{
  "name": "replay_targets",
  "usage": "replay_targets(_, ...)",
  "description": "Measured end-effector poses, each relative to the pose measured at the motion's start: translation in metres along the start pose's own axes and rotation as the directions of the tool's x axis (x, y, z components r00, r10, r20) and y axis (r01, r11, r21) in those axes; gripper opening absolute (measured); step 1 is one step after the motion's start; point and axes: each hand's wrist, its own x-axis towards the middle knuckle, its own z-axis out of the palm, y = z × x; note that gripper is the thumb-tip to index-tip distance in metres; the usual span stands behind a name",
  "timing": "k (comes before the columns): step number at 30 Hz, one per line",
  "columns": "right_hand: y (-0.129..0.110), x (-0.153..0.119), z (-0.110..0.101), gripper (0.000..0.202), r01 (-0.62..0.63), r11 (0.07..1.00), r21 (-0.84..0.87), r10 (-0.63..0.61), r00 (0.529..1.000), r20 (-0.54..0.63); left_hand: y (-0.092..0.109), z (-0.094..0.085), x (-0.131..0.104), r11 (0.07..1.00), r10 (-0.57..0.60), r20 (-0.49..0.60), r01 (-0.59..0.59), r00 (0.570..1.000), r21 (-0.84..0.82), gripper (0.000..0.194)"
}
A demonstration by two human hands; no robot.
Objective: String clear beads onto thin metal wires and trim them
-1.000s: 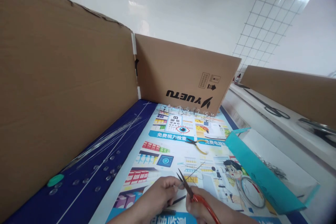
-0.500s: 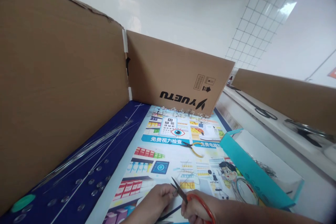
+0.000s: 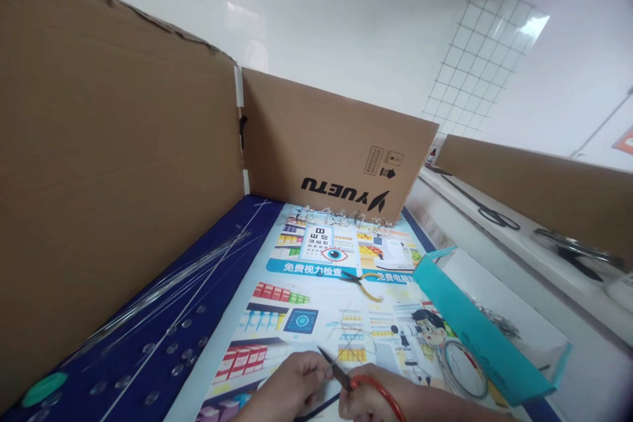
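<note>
My right hand (image 3: 370, 392) is closed around the handles of a pair of scissors (image 3: 336, 369) with orange-red grips. Their blades are together and point up and left, in front of my left fingertips. My left hand (image 3: 295, 384) has its thumb and fingers pinched together right beside the blades. Whatever lies in that pinch is too small or hidden to name. A dark strip (image 3: 324, 404) runs below and between my hands; I cannot tell whether either hand holds it. Thin wire pieces (image 3: 353, 336) lie on the printed sheet just beyond the scissors.
Yellow-handled pliers (image 3: 368, 287) lie farther up the printed sheet. To the right, a teal box (image 3: 487, 330) contains small metal pieces. Left are long thin rods (image 3: 163, 297), several clear discs (image 3: 171, 348) and a green disc (image 3: 44, 389). Cardboard panels (image 3: 316, 138) stand left and behind.
The scissor blades have closed; their tips were slightly apart before. My hands have stayed almost in place, and the camera view has shifted slightly.
</note>
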Motion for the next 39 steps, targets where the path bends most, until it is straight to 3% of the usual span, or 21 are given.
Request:
replay_targets(3,0.011,-0.003,-0.001,0.009,0.008,0.998,-0.065,-0.008,1.0,0.005,0.015,-0.007,-0.005,0.999,-0.053,-0.015,0.053,0.998,0.001,0.042)
replay_targets(6,0.036,-0.001,-0.009,0.018,-0.071,0.982,-0.176,0.04,0.984,-0.176,0.033,-0.013,-0.012,0.996,-0.084,-0.064,0.084,0.994,-0.017,0.045)
replay_targets(9,0.066,0.004,-0.029,0.03,-0.297,0.821,-0.488,0.043,0.884,-0.466,0.045,-0.014,-0.018,0.998,-0.066,-0.107,0.064,0.992,-0.02,0.043)
replay_targets(10,0.075,0.006,-0.038,0.036,-0.384,0.723,-0.574,0.042,0.854,-0.519,0.047,-0.014,-0.019,0.999,-0.051,-0.123,0.049,0.991,-0.017,0.042)
replay_targets(11,0.083,0.008,-0.047,0.038,-0.426,0.686,-0.59,0.045,0.834,-0.549,0.047,-0.014,-0.019,0.999,-0.042,-0.136,0.041,0.99,-0.012,0.042)
replay_targets(15,0.098,0.016,-0.07,0.037,-0.456,0.613,-0.645,0.037,0.833,-0.553,0.043,-0.017,-0.015,0.997,-0.039,-0.187,0.051,0.982,0.058,0.047)
replay_targets(19,0.091,0.017,-0.067,0.028,-0.449,0.545,-0.708,-0.027,0.835,-0.55,0.043,-0.021,-0.012,0.987,0.006,-0.248,0.035,0.969,0.157,0.042)
replay_targets(22,0.08,0.017,-0.055,0.024,-0.359,0.526,-0.771,-0.119,0.866,-0.485,0.041,-0.021,-0.011,0.969,0.067,-0.248,-0.003,0.966,0.249,0.038)
replay_targets(26,0.065,0.024,-0.035,0.018,-0.064,0.466,-0.883,-0.302,0.926,-0.226,0.028,-0.023,-0.003,0.933,0.122,-0.222,-0.036,0.967,0.358,0.037)
replay_targets(29,0.059,0.035,-0.027,0.017,0.137,0.237,-0.962,-0.492,0.87,0.003,0.024,-0.024,0.007,0.842,0.148,-0.202,-0.016,0.968,0.539,0.034)
replay_targets(32,0.057,0.047,-0.026,0.013,0.233,0.077,-0.969,-0.566,0.81,0.15,0.03,-0.02,0.018,0.631,0.218,-0.218,0.032,0.951,0.775,0.027)
replay_targets(35,0.057,0.056,-0.029,0.011,0.313,0.02,-0.949,-0.57,0.784,0.246,0.039,-0.012,0.03,0.539,0.246,-0.211,0.047,0.946,0.841,0.016)
replay_targets(39,0.059,0.067,-0.03,0.016,0.366,0.029,-0.93,-0.577,0.766,0.283,0.042,-0.002,0.041,0.445,0.242,-0.227,0.101,0.943,0.89,0.016)
